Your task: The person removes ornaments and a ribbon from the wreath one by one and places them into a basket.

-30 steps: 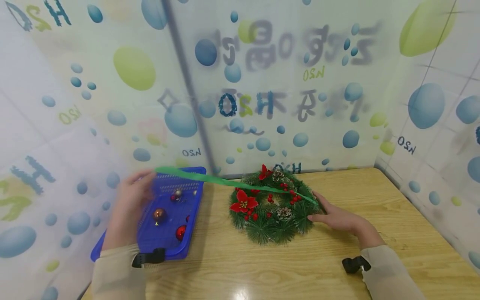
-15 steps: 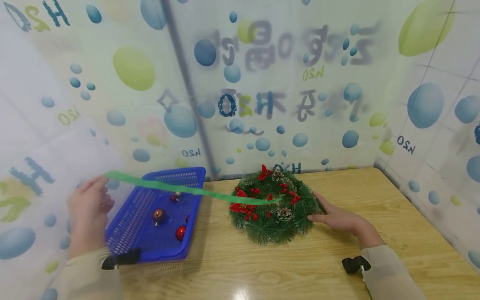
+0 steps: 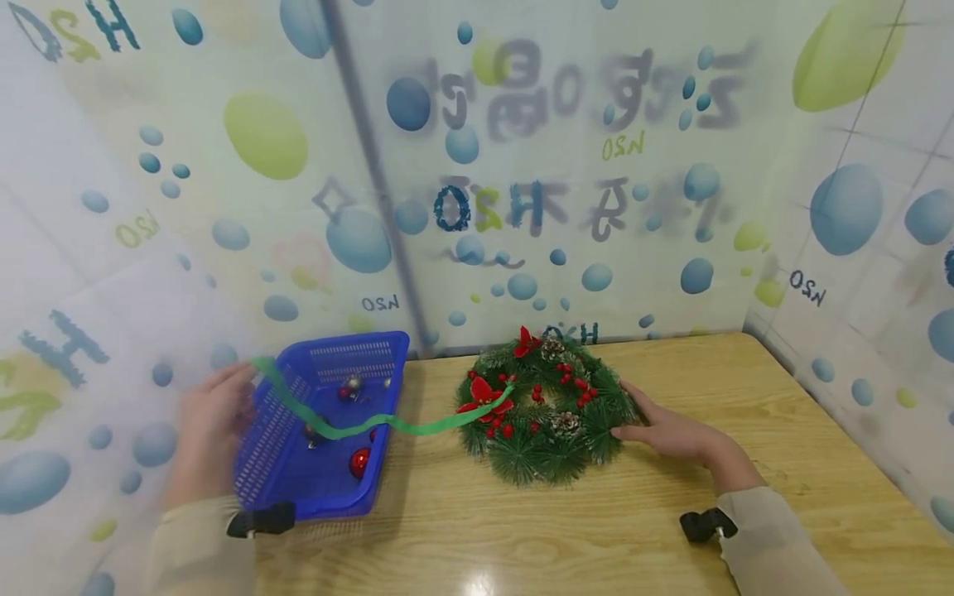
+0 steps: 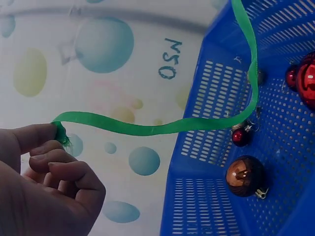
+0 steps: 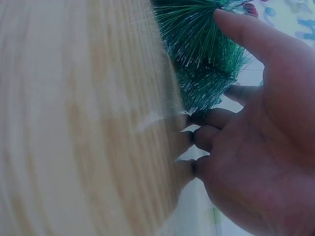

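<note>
My left hand (image 3: 212, 426) pinches one end of a green ribbon (image 3: 417, 429) between thumb and fingers, to the left of the blue basket. From there the ribbon sags across the basket, and its far end lies over the wreath. The green wreath (image 3: 540, 465), with red flowers (image 3: 483, 401), red berries and pine cones (image 3: 565, 425), rests on the table. At the wreath's right edge my right hand (image 3: 674, 429) holds the needles, thumb in front and fingers behind. In the right wrist view its thumb (image 5: 241, 29) presses on the needles, and the lower fingers touch the tabletop.
The blue basket (image 3: 370, 501) stands on the left of the wooden table (image 3: 477, 538). In it lie a brown bauble (image 4: 244, 176), a red bauble (image 3: 359, 463) and smaller ones. A patterned curtain (image 3: 477, 298) closes off the back and sides.
The left hand first moves left, drawing the ribbon across the wreath, then comes back slightly right and the ribbon slackens. The ribbon's far end shifts left over the wreath. The right hand stays put.
</note>
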Demonstrator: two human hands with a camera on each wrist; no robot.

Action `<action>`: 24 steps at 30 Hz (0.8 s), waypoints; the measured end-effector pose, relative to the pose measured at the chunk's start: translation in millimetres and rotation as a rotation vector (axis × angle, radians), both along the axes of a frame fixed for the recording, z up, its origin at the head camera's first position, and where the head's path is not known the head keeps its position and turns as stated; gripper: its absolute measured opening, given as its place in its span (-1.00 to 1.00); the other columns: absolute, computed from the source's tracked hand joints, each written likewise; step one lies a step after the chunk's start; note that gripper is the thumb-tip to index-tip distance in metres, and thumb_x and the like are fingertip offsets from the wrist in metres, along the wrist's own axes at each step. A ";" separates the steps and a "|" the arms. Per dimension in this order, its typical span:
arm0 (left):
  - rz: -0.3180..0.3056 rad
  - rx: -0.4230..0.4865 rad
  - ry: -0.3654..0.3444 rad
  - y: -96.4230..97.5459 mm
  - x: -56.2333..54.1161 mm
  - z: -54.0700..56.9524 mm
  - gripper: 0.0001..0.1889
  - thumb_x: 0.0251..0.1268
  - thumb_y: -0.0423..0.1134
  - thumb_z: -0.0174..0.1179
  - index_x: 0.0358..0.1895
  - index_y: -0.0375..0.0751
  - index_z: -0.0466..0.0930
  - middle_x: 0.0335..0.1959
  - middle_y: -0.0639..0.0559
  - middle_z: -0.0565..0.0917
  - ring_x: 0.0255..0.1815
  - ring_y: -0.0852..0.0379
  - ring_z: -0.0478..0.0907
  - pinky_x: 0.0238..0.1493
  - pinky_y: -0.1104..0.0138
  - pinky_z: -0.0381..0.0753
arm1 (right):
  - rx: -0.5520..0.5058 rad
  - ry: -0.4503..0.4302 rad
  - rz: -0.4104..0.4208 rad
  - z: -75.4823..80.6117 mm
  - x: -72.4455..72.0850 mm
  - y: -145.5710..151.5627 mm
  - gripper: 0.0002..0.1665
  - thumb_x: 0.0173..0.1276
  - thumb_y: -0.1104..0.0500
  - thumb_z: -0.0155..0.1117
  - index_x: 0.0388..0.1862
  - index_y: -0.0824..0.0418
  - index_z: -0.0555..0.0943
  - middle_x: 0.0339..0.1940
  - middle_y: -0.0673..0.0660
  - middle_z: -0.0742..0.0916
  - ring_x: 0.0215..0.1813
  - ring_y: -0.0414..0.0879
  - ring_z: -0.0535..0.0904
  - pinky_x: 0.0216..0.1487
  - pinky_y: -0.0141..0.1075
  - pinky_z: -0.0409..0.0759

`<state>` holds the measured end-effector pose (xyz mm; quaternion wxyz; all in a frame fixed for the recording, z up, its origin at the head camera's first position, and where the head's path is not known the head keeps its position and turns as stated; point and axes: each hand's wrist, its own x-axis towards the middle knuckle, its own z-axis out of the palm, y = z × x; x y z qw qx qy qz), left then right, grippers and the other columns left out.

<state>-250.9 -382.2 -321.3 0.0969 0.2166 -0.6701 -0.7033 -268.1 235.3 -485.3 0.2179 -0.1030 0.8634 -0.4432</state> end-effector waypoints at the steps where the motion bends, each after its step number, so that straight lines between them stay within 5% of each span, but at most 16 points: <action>1: -0.016 -0.003 0.006 1.8 -0.5 -1.8 -0.73 0.59 -0.21 0.24 -0.35 0.26 0.74 -0.57 0.27 0.51 -0.58 0.30 0.37 -0.50 0.41 0.48 | 0.002 0.002 0.001 -0.8 -0.5 -0.1 0.29 0.58 -0.31 0.24 0.79 -0.08 -0.48 0.78 0.39 -0.31 0.73 0.56 -0.33 0.56 0.54 0.05; 13: -0.066 0.039 0.061 10.6 -1.6 -8.9 -0.58 0.58 -0.36 0.19 -0.40 0.28 0.81 -0.65 0.26 0.42 -0.66 0.29 0.27 -0.54 0.42 0.36 | 0.006 -0.001 0.000 2.5 -1.0 -2.3 0.29 0.58 -0.31 0.24 0.79 -0.08 -0.47 0.78 0.39 -0.30 0.73 0.54 -0.36 0.58 0.54 -0.03; 20: -0.084 -0.038 0.031 23.3 -3.3 -11.3 -0.62 0.59 -0.27 0.23 -0.39 0.38 0.77 -0.67 0.27 0.37 -0.67 0.29 0.26 -0.55 0.42 0.37 | -0.004 -0.005 0.001 2.1 0.1 -0.5 0.30 0.58 -0.30 0.24 0.79 -0.06 -0.47 0.77 0.41 -0.31 0.72 0.56 -0.36 0.57 0.56 -0.03; 24: -0.172 -0.074 0.047 47.0 -2.3 -12.8 -0.74 0.62 -0.15 0.22 -0.27 0.38 0.72 -0.64 0.30 0.35 -0.65 0.31 0.25 -0.53 0.43 0.34 | -0.004 -0.011 -0.006 0.3 -0.1 0.8 0.29 0.58 -0.31 0.24 0.79 -0.08 -0.47 0.78 0.38 -0.32 0.73 0.54 -0.37 0.58 0.55 -0.03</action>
